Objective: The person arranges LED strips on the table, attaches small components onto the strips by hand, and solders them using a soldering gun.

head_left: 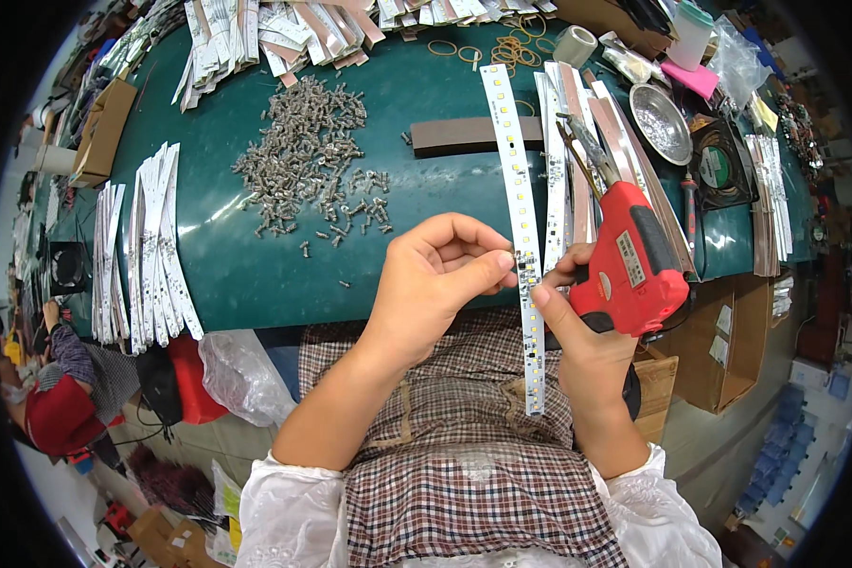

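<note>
A long white LED circuit strip (519,180) stands nearly upright in the picture, its lower end over my lap and its upper end over the table. My left hand (431,275) pinches it between thumb and fingers near the small black components. Closed round a red and black soldering gun (625,260), my right hand (587,322) also has its thumb against the strip's right edge. The gun's metal tip points up and left, beside more LED strips (554,142) lying on the table. Part of my right hand's grip is hidden behind the gun.
A pile of small metal components (303,142) lies on the green table (417,222). Strip stacks (156,246) sit at left and far edge. A dark bar (454,136), metal dish (661,123) and fan (719,161) lie beyond. Another person (62,398) is at left.
</note>
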A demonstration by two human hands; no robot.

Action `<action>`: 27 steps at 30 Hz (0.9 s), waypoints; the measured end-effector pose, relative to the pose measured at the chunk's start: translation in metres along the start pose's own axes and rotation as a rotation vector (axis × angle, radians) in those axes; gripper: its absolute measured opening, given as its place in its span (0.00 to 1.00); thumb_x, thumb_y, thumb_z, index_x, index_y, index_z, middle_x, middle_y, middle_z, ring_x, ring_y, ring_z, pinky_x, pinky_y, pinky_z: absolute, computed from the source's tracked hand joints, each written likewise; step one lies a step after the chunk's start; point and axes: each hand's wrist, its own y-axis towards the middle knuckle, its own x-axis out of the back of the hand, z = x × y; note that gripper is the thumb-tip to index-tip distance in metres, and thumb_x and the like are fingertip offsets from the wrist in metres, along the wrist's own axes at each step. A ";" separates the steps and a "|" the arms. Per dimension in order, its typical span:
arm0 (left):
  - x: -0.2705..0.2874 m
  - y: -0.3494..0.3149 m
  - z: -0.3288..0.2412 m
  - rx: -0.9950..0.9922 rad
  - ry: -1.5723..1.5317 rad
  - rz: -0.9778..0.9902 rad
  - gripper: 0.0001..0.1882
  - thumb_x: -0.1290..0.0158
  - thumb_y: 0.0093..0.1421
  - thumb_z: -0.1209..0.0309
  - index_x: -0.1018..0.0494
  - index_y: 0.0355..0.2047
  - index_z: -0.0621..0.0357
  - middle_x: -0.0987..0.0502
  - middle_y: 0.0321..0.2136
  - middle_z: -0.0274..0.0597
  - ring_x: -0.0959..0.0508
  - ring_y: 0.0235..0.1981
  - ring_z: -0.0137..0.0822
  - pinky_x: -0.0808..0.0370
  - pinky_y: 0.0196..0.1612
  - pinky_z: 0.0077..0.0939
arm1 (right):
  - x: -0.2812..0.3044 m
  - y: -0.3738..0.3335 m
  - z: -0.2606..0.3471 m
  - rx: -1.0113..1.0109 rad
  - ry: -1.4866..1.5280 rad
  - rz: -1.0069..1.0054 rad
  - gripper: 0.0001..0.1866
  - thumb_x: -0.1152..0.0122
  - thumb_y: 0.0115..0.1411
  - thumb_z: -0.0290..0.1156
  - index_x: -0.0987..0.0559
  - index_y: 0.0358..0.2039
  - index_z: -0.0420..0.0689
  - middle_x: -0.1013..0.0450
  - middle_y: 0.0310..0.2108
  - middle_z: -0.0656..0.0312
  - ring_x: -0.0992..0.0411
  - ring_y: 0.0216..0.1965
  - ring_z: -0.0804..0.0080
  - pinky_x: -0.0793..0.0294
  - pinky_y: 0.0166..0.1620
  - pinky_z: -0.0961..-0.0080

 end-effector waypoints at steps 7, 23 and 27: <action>-0.002 0.000 0.002 0.020 -0.010 0.013 0.08 0.42 0.60 0.74 0.26 0.38 0.65 0.20 0.32 0.41 0.20 0.31 0.27 0.24 0.35 0.19 | 0.003 -0.002 -0.002 0.026 -0.024 0.034 0.22 0.37 0.55 0.16 0.34 0.48 0.38 0.33 0.40 0.59 0.29 0.36 0.77 0.27 0.38 0.80; -0.005 0.002 0.003 0.040 0.050 -0.002 0.09 0.41 0.59 0.74 0.24 0.37 0.65 0.20 0.30 0.42 0.19 0.29 0.29 0.21 0.33 0.21 | 0.007 -0.002 -0.005 0.029 -0.013 0.028 0.22 0.37 0.54 0.15 0.34 0.48 0.38 0.33 0.40 0.60 0.29 0.36 0.76 0.28 0.37 0.79; -0.007 0.003 0.008 -0.055 0.154 -0.049 0.07 0.41 0.59 0.75 0.26 0.36 0.65 0.21 0.30 0.41 0.20 0.28 0.27 0.21 0.33 0.19 | 0.006 -0.002 -0.010 0.094 -0.104 0.072 0.23 0.38 0.53 0.13 0.35 0.48 0.38 0.35 0.41 0.59 0.29 0.35 0.75 0.28 0.37 0.81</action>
